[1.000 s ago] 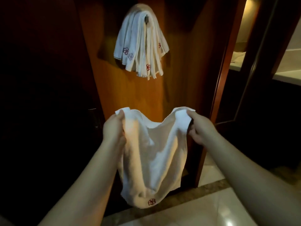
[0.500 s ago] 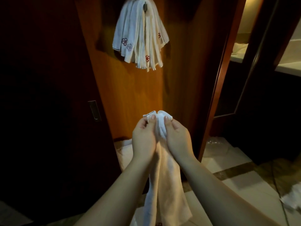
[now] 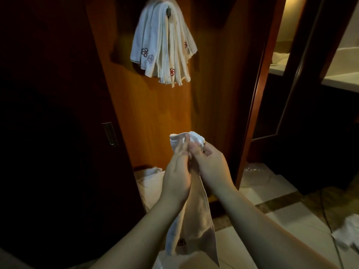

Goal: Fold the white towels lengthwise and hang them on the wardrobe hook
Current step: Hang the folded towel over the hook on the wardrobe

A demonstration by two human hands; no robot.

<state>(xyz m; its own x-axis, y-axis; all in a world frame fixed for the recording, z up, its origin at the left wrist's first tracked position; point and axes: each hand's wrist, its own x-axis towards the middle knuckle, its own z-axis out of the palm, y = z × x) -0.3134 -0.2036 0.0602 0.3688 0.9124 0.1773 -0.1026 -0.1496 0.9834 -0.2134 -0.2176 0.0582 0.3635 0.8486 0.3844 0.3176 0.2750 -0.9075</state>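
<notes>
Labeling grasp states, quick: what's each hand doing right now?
Left hand: pinching the top of the folded towel.
Right hand: gripping the same top end.

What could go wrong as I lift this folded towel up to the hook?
The hook already carries a thick bundle of towels, so one more may slip off or dislodge them. Both hands pinch only the top of the held towel; its loose tail could unfold.

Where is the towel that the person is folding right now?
In the head view, the towel hangs low at centre, gripped at its top by both hands, below the hung towels.
</notes>
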